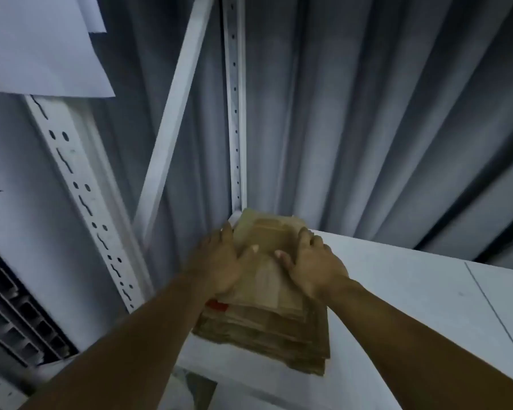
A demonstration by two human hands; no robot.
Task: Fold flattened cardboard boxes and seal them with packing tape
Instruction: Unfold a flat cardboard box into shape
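My left hand (216,261) clasps the left edge of the stack (267,324) of flat boxes, fingers (227,232) down its side, thumb pressed on top. The stack lies just in front of the post (234,128). My right hand (314,264) curls over the right edge, thumb on top too. The shelf (397,291) carries it all. I judge the whole pile heavy and slippery sheet on sheet; each flat is light, stiff, weak at its creases, so take the top one by both side edges.
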